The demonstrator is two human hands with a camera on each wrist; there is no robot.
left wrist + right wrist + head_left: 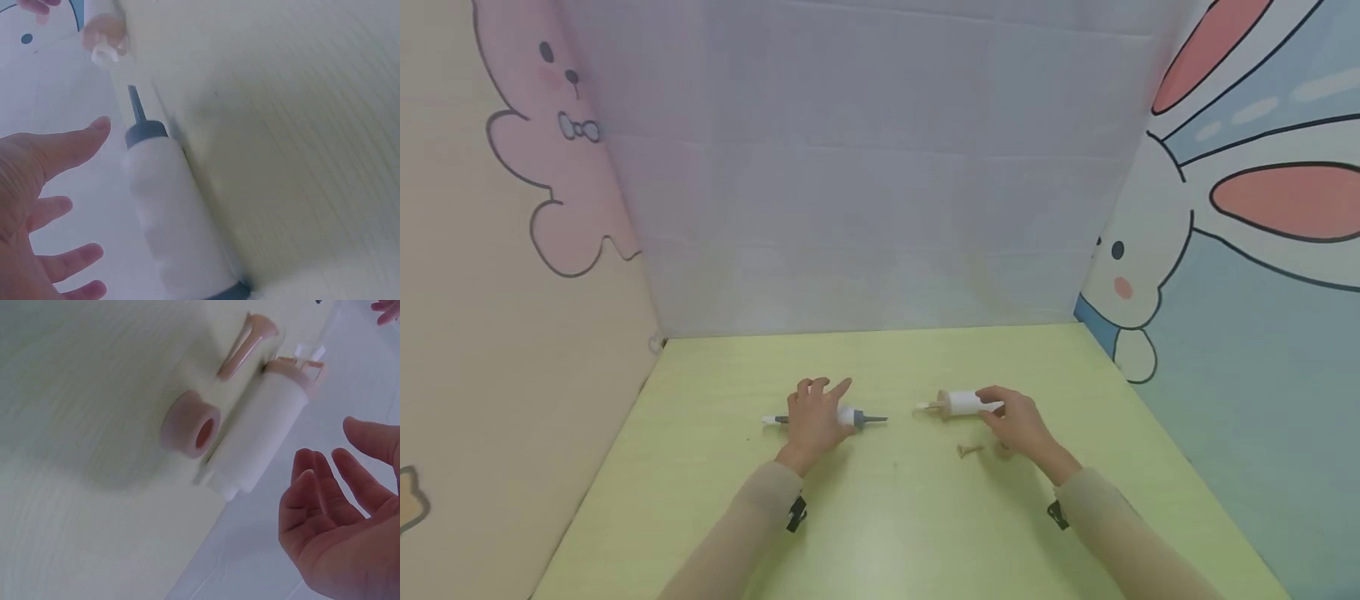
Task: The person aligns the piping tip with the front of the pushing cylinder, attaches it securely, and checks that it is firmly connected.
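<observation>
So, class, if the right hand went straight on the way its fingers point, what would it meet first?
The right hand would probably meet the peach-collared white cylinder first, though the depth is unclear.

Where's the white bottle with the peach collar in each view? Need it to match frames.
Head: white bottle lies on its side, right of centre, below mid-height.
Left wrist: top left, cut off by the top edge, peach collar visible.
Right wrist: slanted, right of centre, around mid-height and above.
Shared landmark: right hand, beside the bottle's right end in head, fingers only at left wrist's top-left corner, along right wrist's right edge.
</observation>
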